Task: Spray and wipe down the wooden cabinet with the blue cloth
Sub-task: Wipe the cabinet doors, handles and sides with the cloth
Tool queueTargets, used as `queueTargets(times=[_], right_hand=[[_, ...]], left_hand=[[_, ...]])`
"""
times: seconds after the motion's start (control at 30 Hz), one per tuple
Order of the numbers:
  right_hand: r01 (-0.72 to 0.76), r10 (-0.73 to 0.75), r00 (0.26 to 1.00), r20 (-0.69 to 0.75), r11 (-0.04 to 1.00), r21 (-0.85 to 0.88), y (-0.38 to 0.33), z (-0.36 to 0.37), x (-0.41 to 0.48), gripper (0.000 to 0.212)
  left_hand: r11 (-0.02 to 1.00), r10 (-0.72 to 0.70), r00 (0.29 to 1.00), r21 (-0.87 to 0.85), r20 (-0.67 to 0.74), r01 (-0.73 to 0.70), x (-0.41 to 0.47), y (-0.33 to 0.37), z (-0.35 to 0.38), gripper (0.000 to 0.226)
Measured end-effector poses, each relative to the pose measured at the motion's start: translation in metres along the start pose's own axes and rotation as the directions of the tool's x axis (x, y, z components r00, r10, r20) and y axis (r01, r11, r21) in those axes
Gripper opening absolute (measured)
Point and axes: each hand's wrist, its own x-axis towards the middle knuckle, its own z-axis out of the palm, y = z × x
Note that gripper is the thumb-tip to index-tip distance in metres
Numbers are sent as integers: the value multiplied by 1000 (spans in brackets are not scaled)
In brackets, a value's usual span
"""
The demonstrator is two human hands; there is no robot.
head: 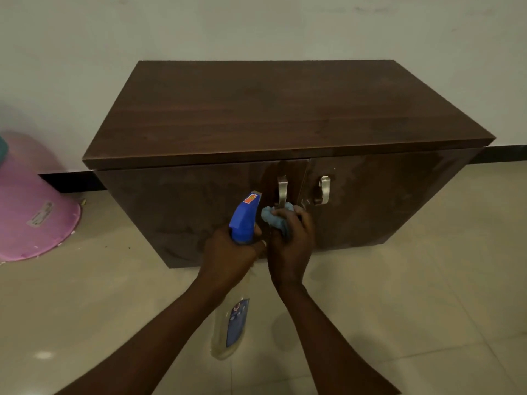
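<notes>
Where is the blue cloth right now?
In the head view the blue cloth is bunched in the right hand, at the front of the cabinet just below the left door handle, beside the spray bottle that the left hand grips.

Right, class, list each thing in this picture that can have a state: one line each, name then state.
wooden cabinet: both doors shut, front smeared.
spray bottle: gripped by the left hand, nozzle toward the cabinet.
blue cloth: bunched in the right hand, by a door handle.
pink tub: overturned on the floor.
</notes>
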Motion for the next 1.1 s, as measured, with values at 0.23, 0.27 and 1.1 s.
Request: queueTargets(times=[0.23,0.27,1.1], right_hand=[[51,-51,998,-24,999,-3,-3,-21,8,26],[35,-35,998,-48,999,4,-1,-25,6,28],[68,-74,995,68,993,92,-17,-17,14,30]], left_hand=[[995,94,992,-27,80,-92,7,14,8,15],[995,102,991,-26,91,-100,6,14,9,16],[980,137,991,145,-5,-135,-3,15,0,25]])
